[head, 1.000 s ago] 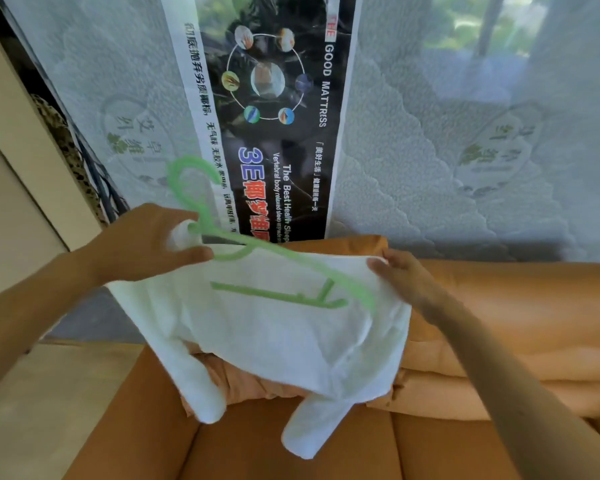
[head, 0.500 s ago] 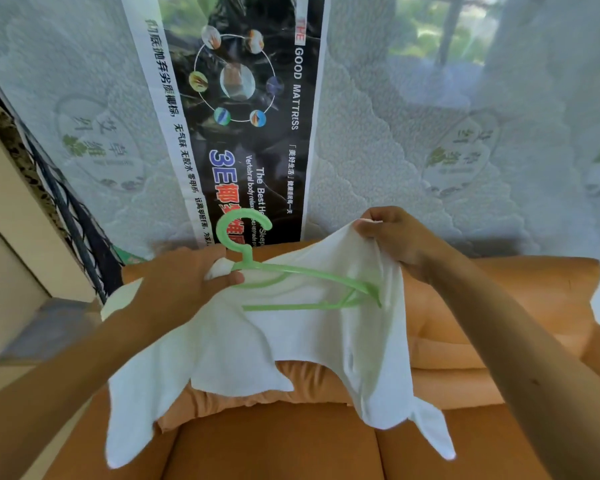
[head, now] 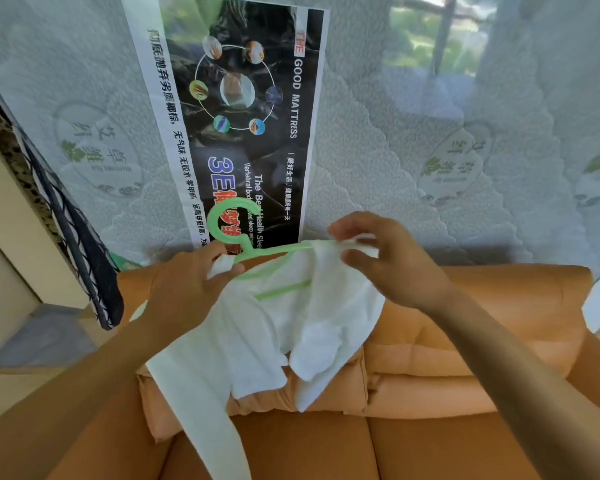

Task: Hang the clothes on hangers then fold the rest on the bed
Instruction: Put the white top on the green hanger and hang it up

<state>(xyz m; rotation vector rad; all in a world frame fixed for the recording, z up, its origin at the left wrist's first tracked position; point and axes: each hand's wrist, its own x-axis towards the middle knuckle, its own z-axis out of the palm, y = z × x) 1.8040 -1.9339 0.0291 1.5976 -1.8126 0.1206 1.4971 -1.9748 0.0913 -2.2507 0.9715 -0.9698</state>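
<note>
- Garment (head: 291,327): one, white, of soft plain cloth. It is held in the air at the centre of the frame, above the sofa. The top edge is drawn over the hanger, and the rest hangs in loose folds. One long sleeve trails down to the bottom edge, left of centre. A second length ends in a point lower centre.
- Hanger (head: 274,250): one, pale green plastic. The open hook stands up just left of centre. One sloping arm and part of the crossbar show, and the remainder is hidden under the cloth.
- Left hand (head: 187,285): one, centre left. Thumb and fingers pinch a wad of white cloth against the hanger, just below the hook.
- Right hand (head: 388,261): one, right of centre. Thumb and forefinger pinch the garment's edge at the far end of the hanger arm, with the other fingers curled loosely.
- Sofa (head: 499,306): one, orange, filling the lower half of the frame. Two seat cushions show, with a seam between them.
- Orange padded pile (head: 413,386): lies on the seat against the backrest, directly below the garment. Layers are visible, but their number cannot be told.
- Mattress (head: 413,168): one, quilted white and wrapped in clear plastic. It stands upright behind the sofa across the upper frame.
- Label (head: 243,116): one, a dark printed strip on the mattress, upper centre, reading "THE GOOD MATTRESS".
- Dark netted object (head: 70,237): one, leaning at the left edge beside the mattress.
</note>
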